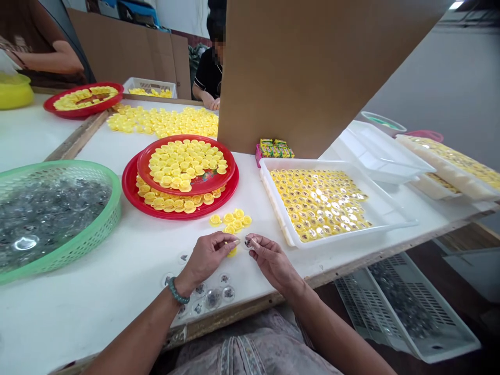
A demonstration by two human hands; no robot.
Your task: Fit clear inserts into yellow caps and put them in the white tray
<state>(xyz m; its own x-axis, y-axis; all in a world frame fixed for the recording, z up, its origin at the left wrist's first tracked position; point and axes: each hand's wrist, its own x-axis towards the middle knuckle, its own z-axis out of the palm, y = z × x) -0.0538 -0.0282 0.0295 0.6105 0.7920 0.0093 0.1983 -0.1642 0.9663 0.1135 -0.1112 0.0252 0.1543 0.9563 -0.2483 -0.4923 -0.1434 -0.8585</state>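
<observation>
Nearest me, clear printed discs lie loose on the table; I'd keep my left forearm from dragging them. Above the tabletop, my right hand pinches one clear disc, best gripped lightly by its rim, I judge. My left hand has thumb and forefinger drawn together beside a yellow piece; I can't tell whether they grip it. Steady, level fingertips suit such small parts. Beyond sit loose yellow pieces, then the white tray.
</observation>
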